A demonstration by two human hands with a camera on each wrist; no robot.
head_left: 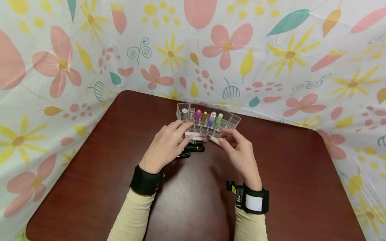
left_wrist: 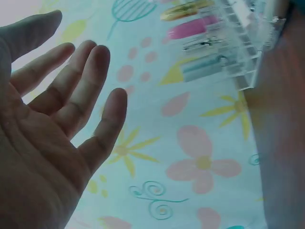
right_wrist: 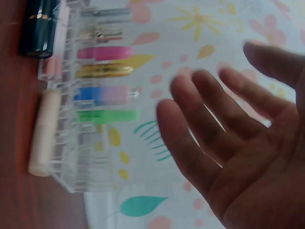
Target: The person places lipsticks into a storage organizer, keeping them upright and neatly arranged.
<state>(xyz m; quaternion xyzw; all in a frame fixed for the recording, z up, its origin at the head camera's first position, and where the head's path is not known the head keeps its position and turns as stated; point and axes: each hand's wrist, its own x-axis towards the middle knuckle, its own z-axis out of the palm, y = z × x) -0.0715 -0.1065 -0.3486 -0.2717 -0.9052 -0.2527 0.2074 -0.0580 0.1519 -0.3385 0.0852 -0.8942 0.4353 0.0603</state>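
Note:
A clear acrylic cosmetics organizer (head_left: 234, 121) stands at the back of the table, its back row holding several upright tubes, among them a magenta one (head_left: 197, 115), a gold one (head_left: 204, 116) and a green one (head_left: 218, 119). Pale pink tubes (head_left: 196, 134) lie along its front edge at the left, and a beige tube (head_left: 215, 141) at the right. My left hand (head_left: 166, 144) hovers by the organizer's left front, fingers loosely bent and palm bare in the left wrist view. My right hand (right_wrist: 238, 143) is likewise relaxed with nothing in it, near the organizer's right end.
Several black tubes (head_left: 196, 148) lie on the table just before the organizer, partly hidden by the left hand. The dark red-brown table (head_left: 295, 160) has rounded corners. A floral sheet (head_left: 262, 67) hangs close behind the organizer and along the sides.

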